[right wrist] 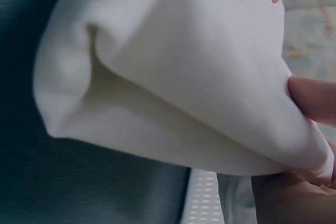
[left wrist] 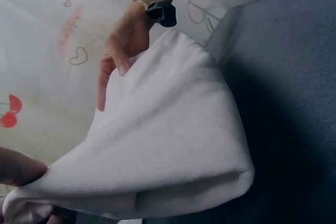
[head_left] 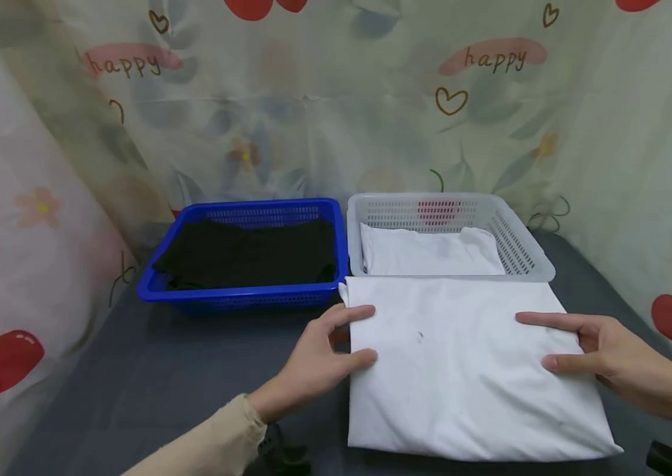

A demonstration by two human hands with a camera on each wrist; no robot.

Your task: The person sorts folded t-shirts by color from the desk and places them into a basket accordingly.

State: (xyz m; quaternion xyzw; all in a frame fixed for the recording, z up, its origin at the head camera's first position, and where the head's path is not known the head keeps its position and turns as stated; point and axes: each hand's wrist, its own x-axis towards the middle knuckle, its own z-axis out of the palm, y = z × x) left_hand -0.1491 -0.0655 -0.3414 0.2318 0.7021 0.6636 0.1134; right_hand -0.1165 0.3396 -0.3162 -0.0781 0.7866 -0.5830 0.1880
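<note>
A folded white cloth garment [head_left: 460, 377] hangs in front of the white basket, raised off the table between both hands. My left hand [head_left: 330, 347] grips its left edge, thumb and index finger on the upper face. On the opposite edge, my right hand [head_left: 603, 354] holds it the same way. The left wrist view shows the garment's [left wrist: 168, 124] layered fold, with the other hand [left wrist: 126, 40] at its far edge. In the right wrist view, an open fold of the garment [right wrist: 184, 77] shows beside the thumb [right wrist: 315, 100]. The fingers underneath are mostly hidden.
A white perforated basket [head_left: 526, 254] at the back right contains folded white cloth [head_left: 431, 252]. Left of it, a blue basket [head_left: 240, 294] contains dark folded cloth [head_left: 252, 254]. Both stand on a dark grey table [head_left: 193, 396], with patterned curtains [head_left: 312, 119] behind and at the sides.
</note>
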